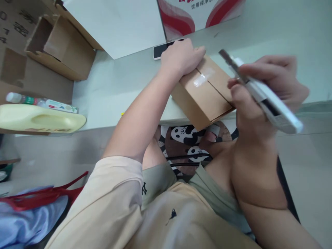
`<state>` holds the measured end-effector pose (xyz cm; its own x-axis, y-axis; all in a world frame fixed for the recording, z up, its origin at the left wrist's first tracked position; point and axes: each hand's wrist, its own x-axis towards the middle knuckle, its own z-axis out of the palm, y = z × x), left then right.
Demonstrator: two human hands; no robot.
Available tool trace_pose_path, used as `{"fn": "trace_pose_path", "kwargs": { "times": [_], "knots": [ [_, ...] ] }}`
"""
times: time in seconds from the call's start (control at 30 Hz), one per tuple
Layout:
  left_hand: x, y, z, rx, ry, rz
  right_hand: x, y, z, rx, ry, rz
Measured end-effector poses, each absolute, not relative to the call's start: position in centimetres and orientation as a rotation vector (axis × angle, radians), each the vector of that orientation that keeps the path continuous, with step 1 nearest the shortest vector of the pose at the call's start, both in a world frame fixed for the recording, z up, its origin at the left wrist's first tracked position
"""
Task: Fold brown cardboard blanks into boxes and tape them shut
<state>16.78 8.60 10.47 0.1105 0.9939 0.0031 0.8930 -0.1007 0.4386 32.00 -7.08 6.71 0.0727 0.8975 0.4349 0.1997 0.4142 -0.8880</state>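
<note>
A small brown cardboard box [204, 91] lies tilted at the near edge of the pale table, with clear tape [203, 79] across part of its seam. My left hand [181, 57] is closed over the box's far left end, its fingertips partly hidden. Held in my right hand [261, 86] is a white utility knife [273, 103], its dark blade raised above the right part of the box and pointing up and left. The knife is slightly blurred. Beyond my left hand a dark-screened phone [158, 52] lies partly covered.
Behind stand a white panel [119, 24] and a red-and-white carton [178, 17]. An open cardboard box [64, 45] is at the back left. A cream bottle [41, 118] and a clear bottle [15, 98] lie at left. Red and blue fabric [38, 214] is lower left.
</note>
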Motion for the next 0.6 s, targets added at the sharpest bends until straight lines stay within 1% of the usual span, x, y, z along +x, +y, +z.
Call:
{"fn": "trace_pose_path", "kwargs": {
  "times": [0.17,0.33,0.47,0.6],
  "knots": [
    [16.8,8.3,9.3,2.156,1.844,0.394,31.2,-7.1,7.3,-1.101,-1.395,0.55],
    [16.2,8.2,8.3,2.047,1.843,0.53,30.4,-7.1,7.5,-1.189,-1.509,0.336],
    [16.1,8.6,7.9,1.957,1.733,0.724,30.1,-6.9,7.4,-1.209,-1.55,0.332],
    [16.2,8.4,8.0,2.025,1.821,0.635,29.9,-6.8,7.4,-1.2,-1.616,0.347]
  ]
}}
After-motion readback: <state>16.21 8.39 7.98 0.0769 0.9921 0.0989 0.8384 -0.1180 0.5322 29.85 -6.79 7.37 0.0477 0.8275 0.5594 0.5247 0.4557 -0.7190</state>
